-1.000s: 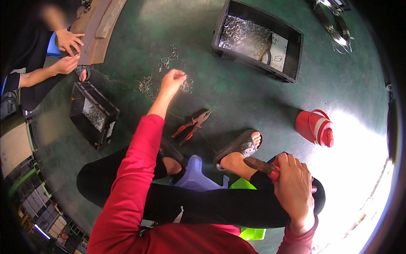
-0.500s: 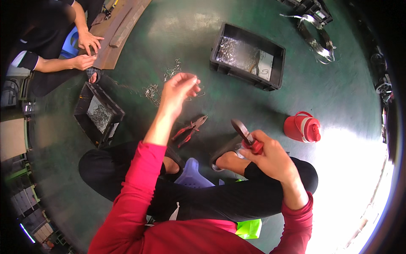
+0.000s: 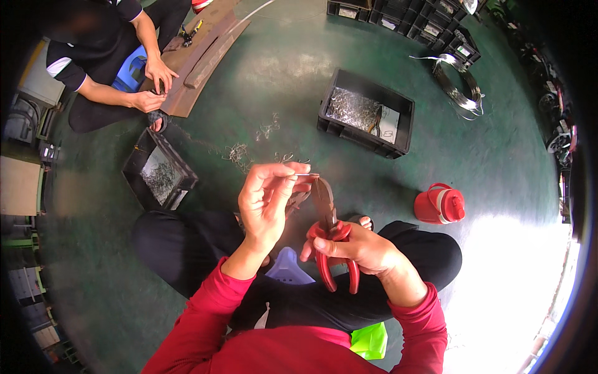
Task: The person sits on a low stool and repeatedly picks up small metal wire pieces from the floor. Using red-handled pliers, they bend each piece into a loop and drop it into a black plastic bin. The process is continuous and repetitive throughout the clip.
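Between the thumb and fingers of my left hand (image 3: 265, 201) is a short thin wire (image 3: 304, 174), its free end pointing right. My right hand (image 3: 367, 249) is closed around red-handled pliers (image 3: 326, 215), jaws upward. The jaw tips are at the free end of the wire; whether they grip it is too small to tell. Behind my left hand, a second pair of pliers (image 3: 298, 201) lies on the floor, mostly hidden. Beyond it are small heaps of bent wire pieces (image 3: 237, 155).
A black crate (image 3: 364, 144) with metal pieces stands ahead, another black crate (image 3: 140, 165) to the left. On the right are a red jug (image 3: 430, 206) and a wire coil (image 3: 445, 81). A co-worker's hands (image 3: 159, 78) work at a brown board (image 3: 187, 93), far left.
My left hand has come back toward me with the wire. My right hand has moved left and turned the pliers upright, bringing the jaws to the wire's end. The view has shifted slightly.
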Motion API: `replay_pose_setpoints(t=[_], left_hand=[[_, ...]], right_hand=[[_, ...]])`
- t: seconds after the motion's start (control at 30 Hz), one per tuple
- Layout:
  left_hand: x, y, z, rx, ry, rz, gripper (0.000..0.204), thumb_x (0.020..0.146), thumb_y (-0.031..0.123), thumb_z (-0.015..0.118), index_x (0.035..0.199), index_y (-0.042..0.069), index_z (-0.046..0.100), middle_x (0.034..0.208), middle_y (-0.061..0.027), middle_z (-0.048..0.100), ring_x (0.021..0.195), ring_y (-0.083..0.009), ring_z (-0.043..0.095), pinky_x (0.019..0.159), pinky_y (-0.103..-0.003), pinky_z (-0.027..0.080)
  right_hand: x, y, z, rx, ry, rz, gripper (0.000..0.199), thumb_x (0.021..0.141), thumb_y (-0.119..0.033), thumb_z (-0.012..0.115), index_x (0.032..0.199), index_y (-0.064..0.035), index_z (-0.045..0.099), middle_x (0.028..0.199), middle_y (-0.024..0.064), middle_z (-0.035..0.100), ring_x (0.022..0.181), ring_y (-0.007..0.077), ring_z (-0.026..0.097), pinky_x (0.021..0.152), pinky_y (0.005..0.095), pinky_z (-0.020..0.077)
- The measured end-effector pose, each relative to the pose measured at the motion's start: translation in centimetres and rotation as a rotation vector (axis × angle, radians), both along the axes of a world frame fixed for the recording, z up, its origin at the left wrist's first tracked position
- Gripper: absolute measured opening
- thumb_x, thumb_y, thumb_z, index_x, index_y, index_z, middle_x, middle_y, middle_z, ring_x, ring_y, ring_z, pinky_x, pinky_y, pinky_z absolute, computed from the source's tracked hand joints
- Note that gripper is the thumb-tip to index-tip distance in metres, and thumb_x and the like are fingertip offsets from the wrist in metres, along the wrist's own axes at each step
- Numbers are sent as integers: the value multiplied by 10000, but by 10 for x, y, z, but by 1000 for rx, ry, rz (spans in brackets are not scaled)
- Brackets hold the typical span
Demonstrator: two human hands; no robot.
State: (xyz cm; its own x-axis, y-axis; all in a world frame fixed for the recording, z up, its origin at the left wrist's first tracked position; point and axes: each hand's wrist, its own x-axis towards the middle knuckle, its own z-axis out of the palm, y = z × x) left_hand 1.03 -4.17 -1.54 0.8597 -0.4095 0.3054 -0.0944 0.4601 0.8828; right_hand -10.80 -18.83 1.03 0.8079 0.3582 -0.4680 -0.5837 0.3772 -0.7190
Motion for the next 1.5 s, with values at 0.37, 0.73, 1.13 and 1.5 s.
replay_pose_setpoints(t=[0.37, 0.73, 1.13, 1.5], left_hand=[[11, 23, -25, 60, 246, 75, 75, 979, 64, 533, 1043, 26, 544, 1065, -151, 660, 927, -258, 692, 808, -347, 567], [-10, 31, -28, -3, 61, -19, 88, 975, 10, 518, 1062, 16, 527, 1060, -183, 659, 945, -291, 695, 793, -347, 586], [-12, 28, -27, -85, -30, -39, 95, 963, 9, 539, 1057, 3, 542, 1052, -181, 661, 981, -257, 676, 814, -350, 597], [-17, 27, -27, -115, -76, -50, 91, 958, -9, 537, 1048, 7, 538, 1037, -181, 661, 977, -254, 676, 804, -358, 600]], right_hand=[[-25, 12, -42, -363, 233, -85, 341, 921, -240, 653, 1134, 21, 596, 910, 60, 657, 794, 138, 622, 719, 256, 485], [-23, 19, 3, -77, 39, -3, 513, 930, -125, 613, 1362, 66, 413, 1205, 168, 612, 1161, 254, 567, 1022, 366, 416], [-18, 22, 13, -23, 48, -35, 376, 936, -118, 602, 1222, 113, 523, 1076, 146, 670, 1015, 210, 637, 918, 330, 494], [-21, 18, 22, 24, 93, -8, 340, 944, -114, 588, 1209, 92, 528, 1072, 149, 666, 1013, 214, 640, 891, 327, 503]])
